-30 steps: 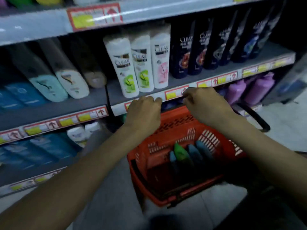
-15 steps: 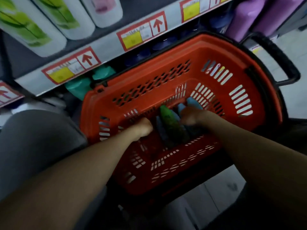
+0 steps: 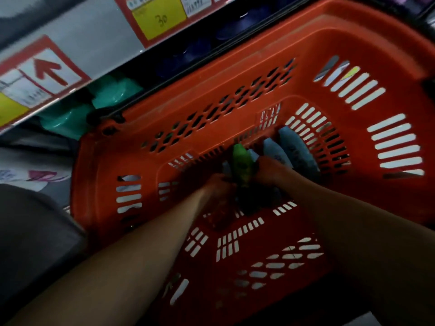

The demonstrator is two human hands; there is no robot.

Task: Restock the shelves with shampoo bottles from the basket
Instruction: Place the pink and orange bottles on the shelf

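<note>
While both hands (image 3: 244,182) grip the green bottle (image 3: 240,161), blue bottles (image 3: 292,151) crowd the basket (image 3: 235,95).

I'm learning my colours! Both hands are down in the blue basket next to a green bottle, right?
Not quite: the basket is red-orange, not blue, as the head view shows. Both the left hand and right hand are down in it beside the green bottle.

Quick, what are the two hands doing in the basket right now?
Left hand: beside the green-capped shampoo bottle in the orange plastic basket; grip cannot be told.
Right hand: likewise, cannot be told.
</note>
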